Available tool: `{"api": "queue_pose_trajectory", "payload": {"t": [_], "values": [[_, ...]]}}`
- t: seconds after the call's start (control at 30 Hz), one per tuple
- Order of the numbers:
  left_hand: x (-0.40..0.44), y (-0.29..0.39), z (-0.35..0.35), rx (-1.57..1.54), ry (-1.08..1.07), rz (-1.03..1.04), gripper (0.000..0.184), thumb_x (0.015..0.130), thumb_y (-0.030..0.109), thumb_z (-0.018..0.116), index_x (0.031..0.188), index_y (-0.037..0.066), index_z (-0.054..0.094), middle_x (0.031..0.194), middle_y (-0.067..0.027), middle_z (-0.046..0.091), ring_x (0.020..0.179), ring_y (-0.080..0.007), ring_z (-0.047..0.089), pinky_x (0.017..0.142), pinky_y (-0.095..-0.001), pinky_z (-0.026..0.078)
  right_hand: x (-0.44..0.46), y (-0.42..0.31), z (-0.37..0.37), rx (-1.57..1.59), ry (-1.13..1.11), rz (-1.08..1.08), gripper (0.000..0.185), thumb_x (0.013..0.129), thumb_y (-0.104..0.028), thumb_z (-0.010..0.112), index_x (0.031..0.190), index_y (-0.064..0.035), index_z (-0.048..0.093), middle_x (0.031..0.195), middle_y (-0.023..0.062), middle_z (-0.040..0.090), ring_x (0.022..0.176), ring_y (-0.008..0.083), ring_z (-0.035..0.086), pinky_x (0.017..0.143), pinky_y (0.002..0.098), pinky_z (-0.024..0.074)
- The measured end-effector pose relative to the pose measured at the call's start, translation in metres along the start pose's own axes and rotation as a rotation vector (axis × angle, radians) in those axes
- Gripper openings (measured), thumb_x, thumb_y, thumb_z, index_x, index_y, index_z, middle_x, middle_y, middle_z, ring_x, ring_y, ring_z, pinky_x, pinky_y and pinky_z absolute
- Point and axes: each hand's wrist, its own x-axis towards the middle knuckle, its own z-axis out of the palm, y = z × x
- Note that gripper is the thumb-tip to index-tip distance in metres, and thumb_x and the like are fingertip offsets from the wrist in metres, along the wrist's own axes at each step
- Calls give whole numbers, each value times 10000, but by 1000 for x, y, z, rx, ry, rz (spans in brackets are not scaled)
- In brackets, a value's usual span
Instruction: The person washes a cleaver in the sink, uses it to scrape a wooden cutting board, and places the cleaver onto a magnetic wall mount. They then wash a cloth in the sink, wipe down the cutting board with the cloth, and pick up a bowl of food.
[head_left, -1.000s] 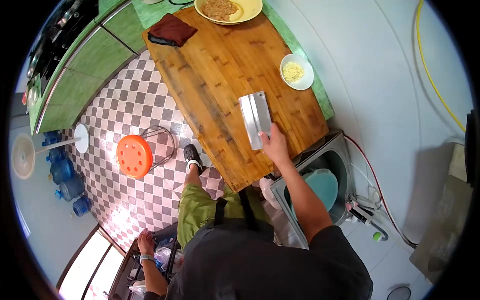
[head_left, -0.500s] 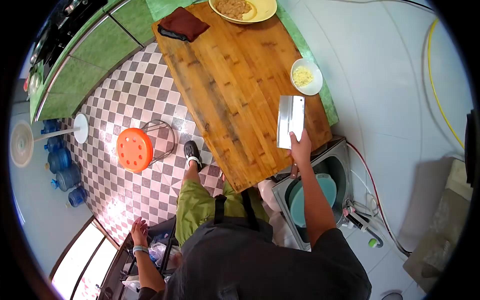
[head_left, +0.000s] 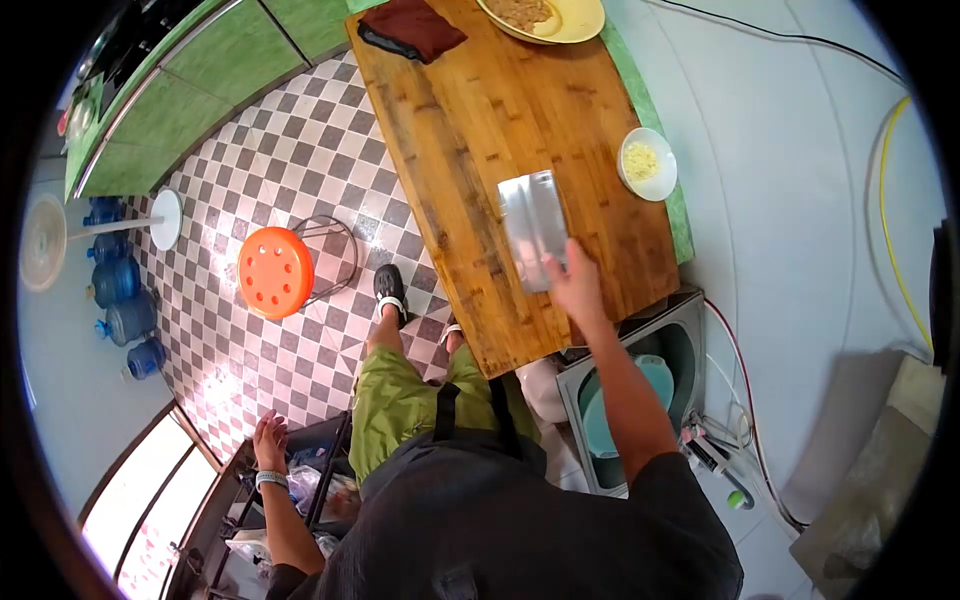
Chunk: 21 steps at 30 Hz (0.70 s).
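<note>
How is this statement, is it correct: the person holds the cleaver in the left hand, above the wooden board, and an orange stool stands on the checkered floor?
Not quite: the head view shows the cleaver in the right hand; the left hand is away from the wooden board. The orange stool does stand on the checkered floor.

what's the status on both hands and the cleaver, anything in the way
Right hand holding cleaver, over board. Left hand open, off board. White bowl clear of cleaver.
</note>
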Motion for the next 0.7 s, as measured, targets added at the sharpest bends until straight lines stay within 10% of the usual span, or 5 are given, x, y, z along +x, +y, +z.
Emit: {"api": "queue_pose_trajectory", "payload": {"t": [0.7], "values": [[-8,-29,-5,-96,-8,-14,272,969,229,573,1211,121,636,957,13,667,787,-80,609,634,-228,441,34,4,-2,-48,-15,38,336,922,-297,618,933,3,467,832,301,599,821,511,583,659,544,455]]}}
